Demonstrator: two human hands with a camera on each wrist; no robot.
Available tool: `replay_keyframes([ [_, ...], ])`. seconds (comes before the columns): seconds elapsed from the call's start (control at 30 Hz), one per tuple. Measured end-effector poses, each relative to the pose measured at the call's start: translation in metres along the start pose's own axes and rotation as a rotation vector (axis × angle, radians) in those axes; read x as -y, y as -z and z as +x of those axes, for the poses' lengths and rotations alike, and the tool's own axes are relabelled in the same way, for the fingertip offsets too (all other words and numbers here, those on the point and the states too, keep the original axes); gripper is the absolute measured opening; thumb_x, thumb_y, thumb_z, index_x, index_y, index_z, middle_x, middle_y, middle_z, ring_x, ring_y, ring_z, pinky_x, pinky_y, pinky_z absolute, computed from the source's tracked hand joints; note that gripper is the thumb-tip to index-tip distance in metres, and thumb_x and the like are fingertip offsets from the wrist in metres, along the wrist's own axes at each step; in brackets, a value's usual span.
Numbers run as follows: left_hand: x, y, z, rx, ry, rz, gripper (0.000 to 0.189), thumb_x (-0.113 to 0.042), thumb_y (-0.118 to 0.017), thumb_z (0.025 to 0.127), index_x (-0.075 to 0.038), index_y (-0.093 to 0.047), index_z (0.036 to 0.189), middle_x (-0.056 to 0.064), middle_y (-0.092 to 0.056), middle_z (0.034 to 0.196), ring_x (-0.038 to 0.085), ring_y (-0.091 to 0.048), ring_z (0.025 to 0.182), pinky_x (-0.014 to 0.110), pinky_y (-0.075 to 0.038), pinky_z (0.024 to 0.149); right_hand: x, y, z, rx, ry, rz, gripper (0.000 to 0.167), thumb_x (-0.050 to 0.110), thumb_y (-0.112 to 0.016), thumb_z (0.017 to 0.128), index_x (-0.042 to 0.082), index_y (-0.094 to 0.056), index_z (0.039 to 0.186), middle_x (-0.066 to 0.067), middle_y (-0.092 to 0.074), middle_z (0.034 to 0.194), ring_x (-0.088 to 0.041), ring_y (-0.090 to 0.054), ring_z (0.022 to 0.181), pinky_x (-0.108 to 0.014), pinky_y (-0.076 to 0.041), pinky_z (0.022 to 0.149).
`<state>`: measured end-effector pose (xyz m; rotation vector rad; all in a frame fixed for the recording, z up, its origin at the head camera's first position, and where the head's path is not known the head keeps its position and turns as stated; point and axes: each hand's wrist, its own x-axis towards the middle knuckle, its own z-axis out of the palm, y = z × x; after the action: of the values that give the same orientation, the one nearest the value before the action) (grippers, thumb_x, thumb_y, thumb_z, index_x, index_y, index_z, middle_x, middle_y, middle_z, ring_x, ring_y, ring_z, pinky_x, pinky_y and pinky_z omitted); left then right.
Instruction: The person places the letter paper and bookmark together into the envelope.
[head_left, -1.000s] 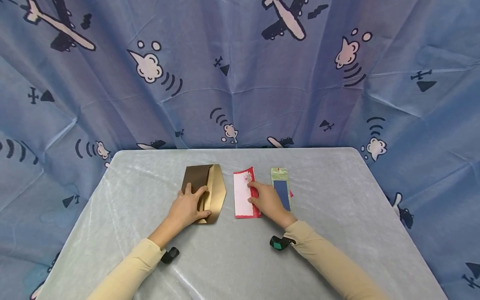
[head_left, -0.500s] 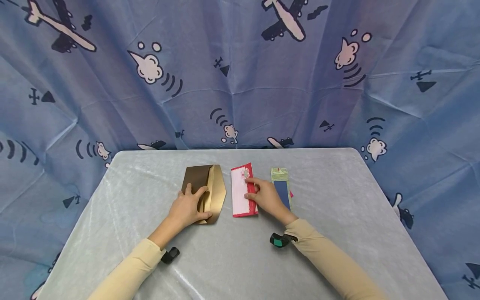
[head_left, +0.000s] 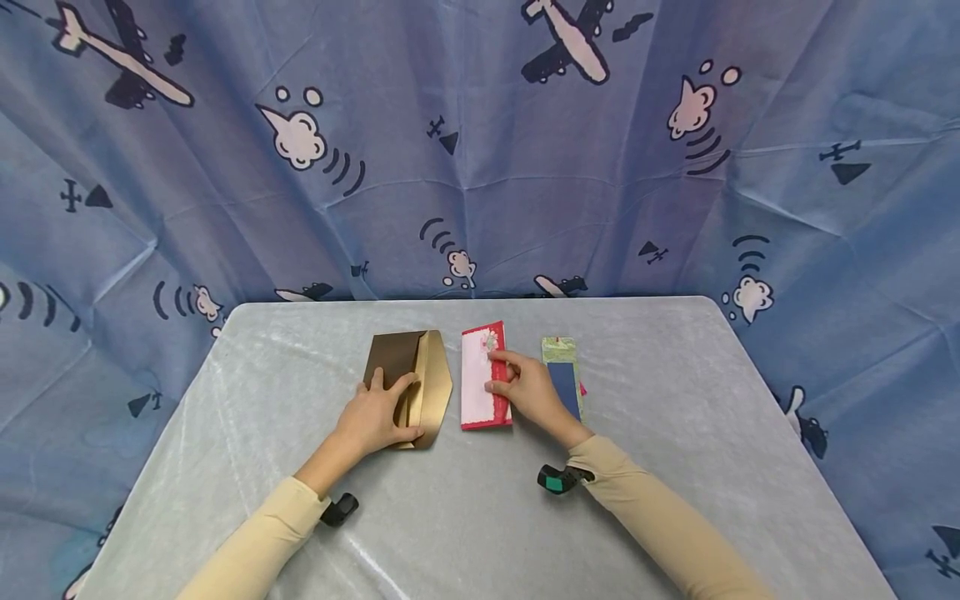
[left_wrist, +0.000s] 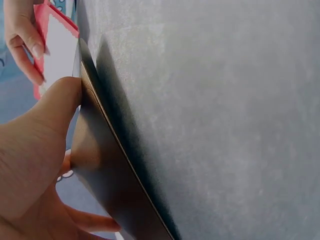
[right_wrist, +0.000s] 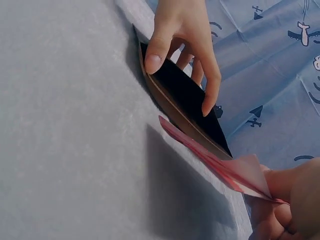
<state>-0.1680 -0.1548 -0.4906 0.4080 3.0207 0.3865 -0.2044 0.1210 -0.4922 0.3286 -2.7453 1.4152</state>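
Note:
A brown and gold paper envelope [head_left: 393, 352] lies on the table, its gold flap [head_left: 437, 387] unfolded to the right. My left hand [head_left: 373, 418] rests on it with spread fingers; thumb and index finger press near the mouth. The right wrist view shows a dark gap inside the envelope [right_wrist: 187, 95]. Between thumb and fingers my right hand [head_left: 534, 392] pinches a pink greeting card [head_left: 476, 387] with red borders and a small flower decoration. This card is raised off the table, just right of the flap and apart from it; its shadow falls below in the right wrist view.
A green and blue card [head_left: 561, 367], with a bit of pink showing at its right edge, lies right of the pink card, partly behind my right hand. A grey cloth covers the table [head_left: 660, 375]. Behind its far edge hangs a blue curtain [head_left: 390, 233] with airplane prints.
My right hand has lifted the pink greeting card slightly and moved it left, toward the envelope flap. My left hand and the envelope have stayed in place.

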Motion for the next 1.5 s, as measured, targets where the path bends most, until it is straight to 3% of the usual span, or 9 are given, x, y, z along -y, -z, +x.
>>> replay_keyframes([
  [0.8,0.001,0.002,0.001,0.034,-0.002,-0.004,0.088,-0.058,-0.079,0.074,-0.026,-0.044,0.148,0.044,-0.037,0.145,0.062,-0.052,0.118,0.062,-0.054,0.079,0.011,-0.041,0.013,-0.013,-0.041,0.173,0.048,0.005,-0.084,0.074,0.006,-0.070,0.120,0.002,-0.044,0.062,-0.006,-0.038,0.056,-0.019,-0.030,0.053],
  [1.2,0.000,0.004,0.001,0.041,-0.007,0.020,0.087,-0.058,-0.078,0.075,-0.025,-0.044,0.148,0.044,-0.038,0.144,0.063,-0.053,0.116,0.062,-0.054,0.079,0.010,-0.053,0.015,0.033,-0.023,0.163,0.051,0.007,-0.085,0.073,0.005,-0.069,0.121,0.004,-0.044,0.062,-0.006,-0.038,0.055,-0.019,-0.030,0.053],
  [1.5,0.001,0.003,0.001,0.051,-0.009,0.022,0.088,-0.056,-0.079,0.074,-0.026,-0.043,0.149,0.044,-0.038,0.145,0.063,-0.052,0.117,0.063,-0.054,0.080,0.003,-0.055,0.019,0.096,-0.002,0.104,0.044,0.016,-0.084,0.079,0.006,-0.069,0.119,0.003,-0.046,0.062,-0.006,-0.040,0.056,-0.018,-0.030,0.053],
])
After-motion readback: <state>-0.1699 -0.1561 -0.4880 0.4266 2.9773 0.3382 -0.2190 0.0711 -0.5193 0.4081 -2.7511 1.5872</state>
